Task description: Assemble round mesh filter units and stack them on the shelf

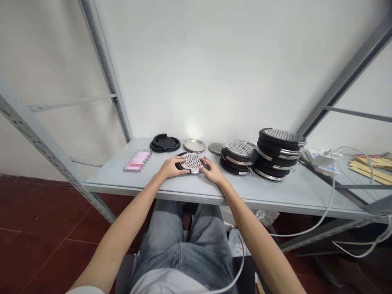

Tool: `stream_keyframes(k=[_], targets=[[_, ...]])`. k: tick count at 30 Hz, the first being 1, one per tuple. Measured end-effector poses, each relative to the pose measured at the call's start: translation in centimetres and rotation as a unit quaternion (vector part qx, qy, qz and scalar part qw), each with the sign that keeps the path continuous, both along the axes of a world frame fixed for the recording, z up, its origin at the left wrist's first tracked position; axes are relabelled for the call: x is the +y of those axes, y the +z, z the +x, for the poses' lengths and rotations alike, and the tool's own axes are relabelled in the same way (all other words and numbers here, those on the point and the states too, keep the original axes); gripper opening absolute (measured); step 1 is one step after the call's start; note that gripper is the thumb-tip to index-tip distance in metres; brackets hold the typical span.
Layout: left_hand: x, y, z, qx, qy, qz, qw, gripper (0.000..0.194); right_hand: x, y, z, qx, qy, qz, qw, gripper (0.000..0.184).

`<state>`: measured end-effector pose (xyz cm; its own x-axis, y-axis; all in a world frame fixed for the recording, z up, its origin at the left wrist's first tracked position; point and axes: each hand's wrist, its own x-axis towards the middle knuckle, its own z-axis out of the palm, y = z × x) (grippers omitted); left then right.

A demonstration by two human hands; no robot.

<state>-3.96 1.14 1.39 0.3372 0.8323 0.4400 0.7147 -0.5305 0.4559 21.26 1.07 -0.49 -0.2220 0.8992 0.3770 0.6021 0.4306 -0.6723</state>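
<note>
Grey shelf table point(159, 185), items listed from the left:

- Pink blurred flat object point(137, 161), lying alone, well apart from the hands.
- Black round rings point(164, 143), a low stack near the wall.
- Left hand point(172, 166): fingers curled over the left edge of the perforated disc, gripping it.
- Perforated disc point(192, 162): round, silver metal, flat face dotted with a regular grid of small holes, seated in a black rim that shows at its left edge; lies on the table near the front edge, between both hands.
- Shiny metal lid point(194, 145), just behind the disc.
- Right hand point(213, 171): fingers pressed on the disc's right edge, holding it.
- Small mesh disc point(216, 148), flat.
- Low stack of assembled discs point(239, 157).
- Taller stack point(278, 153), touching the low one.
- White cable point(330, 196).
- Yellow strips point(372, 167), far right.
</note>
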Motion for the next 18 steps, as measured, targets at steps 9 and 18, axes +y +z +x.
stream_keyframes(k=[9,18], targets=[[0.26,0.06,-0.07,0.034,-0.031,0.03,0.998,0.062,0.42,-0.32,0.0,0.002,0.017,0.02,1.0,0.061],[-0.24,0.26,0.06,0.025,-0.046,0.029,0.998,0.066,0.25,-0.35,0.18,0.0,0.026,-0.002,1.0,0.068]])
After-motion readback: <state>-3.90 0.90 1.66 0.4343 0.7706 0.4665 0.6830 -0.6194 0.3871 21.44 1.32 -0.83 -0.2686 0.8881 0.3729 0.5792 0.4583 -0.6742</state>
